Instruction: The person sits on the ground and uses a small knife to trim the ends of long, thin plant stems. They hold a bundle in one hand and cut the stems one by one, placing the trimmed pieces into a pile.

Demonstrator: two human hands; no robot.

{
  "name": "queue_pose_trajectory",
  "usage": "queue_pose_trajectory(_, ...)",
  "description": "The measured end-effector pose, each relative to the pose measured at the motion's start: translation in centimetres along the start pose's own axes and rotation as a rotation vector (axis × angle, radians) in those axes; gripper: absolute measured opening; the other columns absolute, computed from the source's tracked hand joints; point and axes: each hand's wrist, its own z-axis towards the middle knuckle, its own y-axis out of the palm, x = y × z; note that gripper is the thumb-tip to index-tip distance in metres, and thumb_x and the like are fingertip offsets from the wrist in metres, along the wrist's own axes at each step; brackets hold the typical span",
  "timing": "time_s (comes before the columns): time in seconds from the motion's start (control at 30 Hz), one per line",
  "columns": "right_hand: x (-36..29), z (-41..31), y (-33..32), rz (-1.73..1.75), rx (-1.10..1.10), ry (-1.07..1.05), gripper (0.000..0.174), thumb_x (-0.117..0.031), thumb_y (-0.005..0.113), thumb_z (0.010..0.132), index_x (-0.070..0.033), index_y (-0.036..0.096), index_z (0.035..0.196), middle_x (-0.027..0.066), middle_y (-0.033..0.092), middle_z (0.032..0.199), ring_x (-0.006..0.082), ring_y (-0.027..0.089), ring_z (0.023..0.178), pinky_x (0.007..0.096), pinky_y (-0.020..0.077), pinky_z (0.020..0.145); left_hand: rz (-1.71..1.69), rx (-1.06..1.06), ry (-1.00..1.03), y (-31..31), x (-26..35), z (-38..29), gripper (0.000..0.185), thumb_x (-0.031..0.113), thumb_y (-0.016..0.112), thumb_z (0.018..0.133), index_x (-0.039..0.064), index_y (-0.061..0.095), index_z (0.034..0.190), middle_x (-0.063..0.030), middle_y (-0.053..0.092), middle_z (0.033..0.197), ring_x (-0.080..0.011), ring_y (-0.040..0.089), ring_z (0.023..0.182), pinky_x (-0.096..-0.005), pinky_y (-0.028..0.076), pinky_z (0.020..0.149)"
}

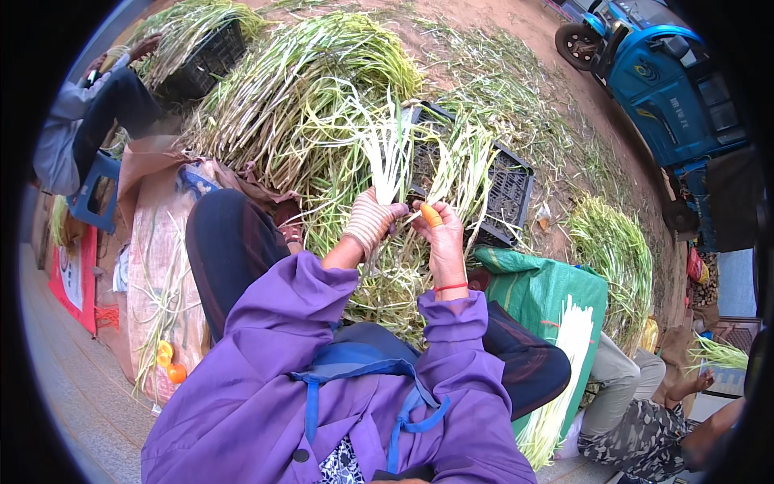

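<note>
My left hand (pixel 373 221), wrapped in a ribbed tan band across the palm, is closed around a bunch of pale garlic-chive-like stalks (pixel 390 157) whose leafy tops fan away from me. Close to its right, my right hand (pixel 440 233) has its thumb and a finger with an orange finger cot (pixel 431 215) together at thin stalks; a red string circles that wrist. Looser green-yellow stalks (pixel 462 163) spread just beyond this hand, over a black plastic crate (pixel 511 196). Cleaned white stalks (pixel 565 363) lie on a green woven sack (pixel 538 281) at my right.
A large heap of leafy stalks (pixel 302 78) rises ahead. At left are a pinkish sack (pixel 163 260) with an orange peel (pixel 176 373), a blue stool (pixel 100 187) and a seated person. Another person sits lower right. A blue three-wheeled vehicle (pixel 665 91) stands upper right.
</note>
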Motion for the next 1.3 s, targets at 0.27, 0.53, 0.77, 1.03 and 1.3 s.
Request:
queue_pose_trajectory(0.27,1.0,-0.9,-1.1,0.171,0.107,-0.155,0.007,-0.011,0.056,0.091,-0.007,0.053,0.097,0.0099,0.064,0.095,0.0218,0.065,0.082,0.0359,0.0528,0.080,0.119,0.077,0.102,-1.1,-1.5,1.7,0.025,0.002,0.070,0.071,0.004,0.056,0.091,-0.0005,0.055,0.062,-0.0078,0.046,0.045,-0.0237,0.037,0.040)
queue_pose_trajectory(0.53,-3.3,-0.9,-6.0,0.130,0.280,-0.155,0.011,-0.012,0.055,0.092,-0.006,0.053,0.100,0.0088,0.063,0.097,0.0243,0.067,0.076,0.0353,0.0577,0.068,0.800,0.206,0.266,-4.9,-2.7,3.9,0.042,0.008,0.069,0.067,-0.001,0.060,0.107,-0.0164,0.066,0.084,-0.0269,0.063,0.069,-0.0361,0.050,0.064)
queue_pose_trajectory(0.77,-9.4,-1.5,-9.5,0.084,0.368,-0.315,0.013,-0.009,0.056,0.091,-0.004,0.053,0.102,0.0106,0.063,0.090,0.0236,0.067,0.072,0.0338,0.0583,0.062,1.153,0.075,0.132,-6.3,-2.5,4.4,0.040,0.018,0.073,0.066,0.001,0.062,0.101,-0.0199,0.065,0.087,-0.0340,0.063,0.081,-0.0392,0.049,0.074)
queue_pose_trajectory(1.03,-11.2,0.3,-5.0,-0.082,0.171,-0.287,0.010,-0.013,0.059,0.090,-0.006,0.054,0.095,0.0082,0.064,0.087,0.0176,0.066,0.065,0.0281,0.0570,0.054,-0.210,-0.240,-0.026,-3.1,2.7,1.6,0.025,0.015,0.071,0.079,0.004,0.058,0.099,-0.0068,0.066,0.077,-0.0055,0.045,0.042,-0.0184,0.032,0.034)
queue_pose_trajectory(1.3,-12.1,4.1,1.6,-0.106,-0.034,-0.279,0.010,-0.011,0.057,0.091,-0.005,0.051,0.095,0.0077,0.062,0.087,0.0201,0.067,0.065,0.0284,0.0570,0.052,0.056,-0.354,-0.055,-0.8,2.3,-0.6,0.025,0.015,0.074,0.074,0.008,0.065,0.096,0.0015,0.060,0.066,-0.0046,0.049,0.049,-0.0195,0.036,0.042)
